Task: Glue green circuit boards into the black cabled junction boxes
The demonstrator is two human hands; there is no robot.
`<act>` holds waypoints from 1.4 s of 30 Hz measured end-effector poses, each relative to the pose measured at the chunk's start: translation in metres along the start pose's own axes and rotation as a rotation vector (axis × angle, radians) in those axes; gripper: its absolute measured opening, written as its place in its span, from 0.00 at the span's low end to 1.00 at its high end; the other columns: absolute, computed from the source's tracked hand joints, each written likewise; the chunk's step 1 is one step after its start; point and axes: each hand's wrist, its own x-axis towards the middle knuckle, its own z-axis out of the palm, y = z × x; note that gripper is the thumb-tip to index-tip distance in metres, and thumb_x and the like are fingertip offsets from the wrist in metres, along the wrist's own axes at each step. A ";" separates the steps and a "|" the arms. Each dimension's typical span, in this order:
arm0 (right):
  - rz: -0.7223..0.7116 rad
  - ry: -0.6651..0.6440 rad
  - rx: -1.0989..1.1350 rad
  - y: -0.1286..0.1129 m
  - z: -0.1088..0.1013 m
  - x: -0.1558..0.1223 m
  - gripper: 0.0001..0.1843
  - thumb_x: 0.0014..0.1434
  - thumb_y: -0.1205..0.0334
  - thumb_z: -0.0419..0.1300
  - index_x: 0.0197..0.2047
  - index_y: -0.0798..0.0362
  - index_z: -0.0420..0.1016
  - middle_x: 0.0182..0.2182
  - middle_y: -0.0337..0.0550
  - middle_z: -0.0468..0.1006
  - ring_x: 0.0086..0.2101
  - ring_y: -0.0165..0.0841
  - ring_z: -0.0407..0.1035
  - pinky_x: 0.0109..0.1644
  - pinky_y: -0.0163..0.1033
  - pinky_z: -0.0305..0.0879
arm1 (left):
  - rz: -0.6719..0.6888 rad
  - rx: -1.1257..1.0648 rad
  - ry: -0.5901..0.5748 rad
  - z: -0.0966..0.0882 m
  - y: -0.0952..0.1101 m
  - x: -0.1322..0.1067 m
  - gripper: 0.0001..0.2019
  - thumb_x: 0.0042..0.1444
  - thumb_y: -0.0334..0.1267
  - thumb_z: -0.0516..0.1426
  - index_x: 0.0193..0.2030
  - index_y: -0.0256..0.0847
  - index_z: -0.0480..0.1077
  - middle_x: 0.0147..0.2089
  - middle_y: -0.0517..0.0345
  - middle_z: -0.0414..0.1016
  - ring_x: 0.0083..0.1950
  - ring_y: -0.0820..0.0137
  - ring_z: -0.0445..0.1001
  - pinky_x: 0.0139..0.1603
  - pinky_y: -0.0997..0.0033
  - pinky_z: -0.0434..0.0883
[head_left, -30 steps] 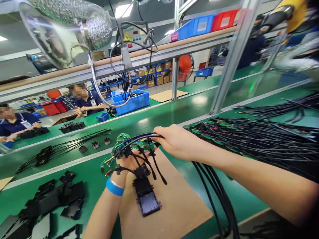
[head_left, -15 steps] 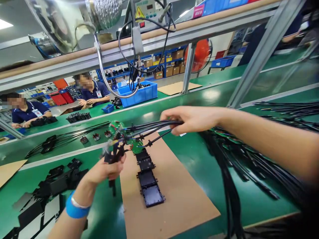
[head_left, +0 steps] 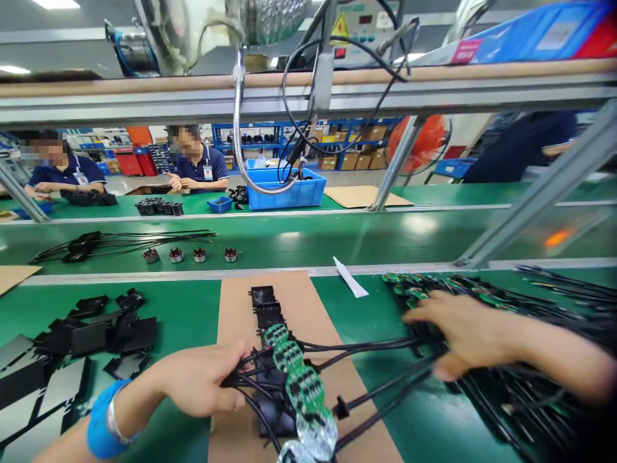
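My left hand [head_left: 207, 379] is closed round several black cables [head_left: 263, 386] on the left side of a chain of round green circuit boards [head_left: 304, 389]. The boards hang over a row of black plastic housings [head_left: 268, 315], covering its nearer part. Shiny, pale material covers the nearest boards. From the boards' right side more black cables [head_left: 366, 346] run to my right hand [head_left: 457, 328], whose fingers are curled round their far ends. Under the housings lies a cardboard sheet [head_left: 236, 308]. My right hand is beside a pile of cabled boards [head_left: 501, 386], partly hiding it.
Black and grey flat plastic pieces [head_left: 91, 337] are heaped at the left. A white tapered strip [head_left: 351, 278] lies behind the cardboard. Small round motor-like parts [head_left: 177, 255] stand on the strip beyond. A metal shelf rail [head_left: 183, 109] crosses overhead, and co-workers [head_left: 200, 164] sit opposite.
The boards have come down and nearer, from the far end of the housings to over their nearer part. Both hands have lowered, the right one moving outward. The view has levelled.
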 end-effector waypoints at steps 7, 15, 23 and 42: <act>-0.282 -0.691 0.557 -0.143 0.112 0.042 0.27 0.61 0.43 0.52 0.52 0.55 0.71 0.46 0.51 0.73 0.46 0.40 0.68 0.51 0.46 0.64 | -0.244 0.086 -0.050 0.029 -0.018 0.017 0.13 0.55 0.33 0.50 0.48 0.40 0.61 0.44 0.52 0.70 0.44 0.60 0.69 0.43 0.65 0.64; -0.400 -0.683 0.645 -0.148 0.130 0.046 0.14 0.45 0.65 0.65 0.36 0.53 0.66 0.34 0.38 0.66 0.34 0.31 0.63 0.35 0.34 0.61 | -0.280 -0.112 -0.007 0.022 -0.025 0.026 0.07 0.51 0.34 0.55 0.34 0.42 0.59 0.34 0.63 0.65 0.33 0.71 0.61 0.33 0.74 0.58; -0.527 -0.508 0.496 -0.141 0.133 0.052 0.11 0.54 0.59 0.64 0.41 0.52 0.71 0.37 0.41 0.70 0.35 0.32 0.64 0.37 0.36 0.60 | -0.341 -0.178 0.156 0.019 -0.045 0.038 0.07 0.61 0.39 0.51 0.33 0.41 0.64 0.28 0.66 0.65 0.29 0.74 0.62 0.29 0.77 0.58; -0.449 -0.327 0.266 -0.122 0.145 0.065 0.09 0.58 0.59 0.57 0.37 0.55 0.73 0.35 0.47 0.69 0.39 0.39 0.59 0.44 0.46 0.56 | -0.219 0.353 0.267 0.014 -0.077 0.076 0.07 0.61 0.38 0.55 0.44 0.40 0.69 0.45 0.52 0.71 0.48 0.62 0.68 0.50 0.62 0.66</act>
